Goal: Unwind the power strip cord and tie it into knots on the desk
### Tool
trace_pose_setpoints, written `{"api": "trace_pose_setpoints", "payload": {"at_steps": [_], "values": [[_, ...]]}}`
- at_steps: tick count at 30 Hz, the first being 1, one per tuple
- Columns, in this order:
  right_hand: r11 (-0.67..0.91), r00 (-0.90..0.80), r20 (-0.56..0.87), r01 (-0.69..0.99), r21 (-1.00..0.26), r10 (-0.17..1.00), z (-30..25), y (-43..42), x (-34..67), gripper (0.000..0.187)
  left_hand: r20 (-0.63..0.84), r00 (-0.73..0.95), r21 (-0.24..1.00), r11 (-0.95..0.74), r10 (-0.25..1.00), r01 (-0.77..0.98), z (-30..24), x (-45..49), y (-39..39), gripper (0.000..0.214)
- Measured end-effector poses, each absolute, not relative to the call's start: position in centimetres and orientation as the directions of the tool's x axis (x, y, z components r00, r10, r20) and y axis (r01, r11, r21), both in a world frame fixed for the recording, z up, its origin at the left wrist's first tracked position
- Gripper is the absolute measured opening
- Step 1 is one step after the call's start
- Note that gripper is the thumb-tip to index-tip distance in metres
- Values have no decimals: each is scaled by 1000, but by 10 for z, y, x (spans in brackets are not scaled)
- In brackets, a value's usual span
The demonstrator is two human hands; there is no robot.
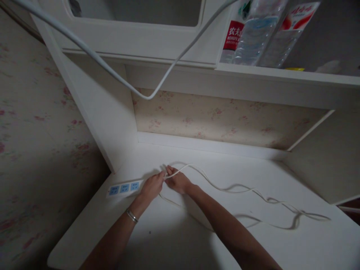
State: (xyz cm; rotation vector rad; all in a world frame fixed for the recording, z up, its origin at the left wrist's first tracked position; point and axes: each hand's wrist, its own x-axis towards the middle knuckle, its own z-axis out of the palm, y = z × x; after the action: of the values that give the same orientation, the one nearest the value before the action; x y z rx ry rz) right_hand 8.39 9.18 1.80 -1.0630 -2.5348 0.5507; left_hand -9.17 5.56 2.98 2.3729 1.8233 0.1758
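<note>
A white power strip [123, 187] with blue sockets lies at the left of the white desk [174, 240]. My left hand [152, 186] is closed on the strip's right end, where the white cord [239, 187] leaves it. My right hand [176, 180] sits right beside it, fingers pinched on the same cord. From my hands the cord loops away to the right across the desk top in long loose curves. A silver bracelet [131, 215] circles my left wrist.
A second thick white cable [112, 71] hangs in a loop in front of the upper cabinet. Plastic water bottles [253, 33] stand on the shelf at top right. Floral wallpaper [33, 131] covers the wall on the left and the back panel.
</note>
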Motion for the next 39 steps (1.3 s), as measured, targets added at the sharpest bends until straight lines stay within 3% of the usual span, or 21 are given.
{"api": "trace_pose_setpoints", "payload": {"at_steps": [8, 13, 19, 22, 27, 29, 32, 34, 36, 39], "values": [[479, -596, 8, 639, -602, 803, 21, 93, 88, 20, 12, 351, 349, -332, 936, 876, 36, -97, 50, 31], [205, -451, -203, 702, -682, 869, 36, 83, 142, 26, 73, 293, 302, -302, 953, 904, 32, -106, 56, 42], [-112, -441, -436, 591, -799, 784, 72, 48, 250, 29, 140, 287, 141, -306, 948, 942, 21, -113, 65, 37], [-166, -399, -456, 581, -797, 796, 83, 32, 285, 24, 176, 242, 120, -265, 954, 957, 19, -107, 69, 34], [-212, -366, -470, 562, -800, 803, 94, 16, 282, 32, 216, 266, 130, -298, 939, 946, 24, -78, 65, 29], [-159, -374, -414, 553, -818, 830, 98, 14, 268, 30, 240, 329, 197, -378, 913, 905, 27, -57, 56, 33], [-30, -395, -284, 539, -842, 874, 102, 19, 250, 37, 301, 445, 562, -534, 844, 632, 32, -21, 37, 30], [29, -408, -206, 501, -865, 889, 104, 25, 241, 42, 252, 493, 733, -497, 833, 464, 35, -1, 26, 34], [67, -411, -154, 475, -877, 899, 106, 31, 236, 43, 184, 509, 808, -424, 841, 409, 37, 11, 21, 43], [89, -414, -144, 493, -866, 899, 115, 37, 238, 43, 178, 446, 823, -381, 877, 421, 43, 13, 23, 47]]}}
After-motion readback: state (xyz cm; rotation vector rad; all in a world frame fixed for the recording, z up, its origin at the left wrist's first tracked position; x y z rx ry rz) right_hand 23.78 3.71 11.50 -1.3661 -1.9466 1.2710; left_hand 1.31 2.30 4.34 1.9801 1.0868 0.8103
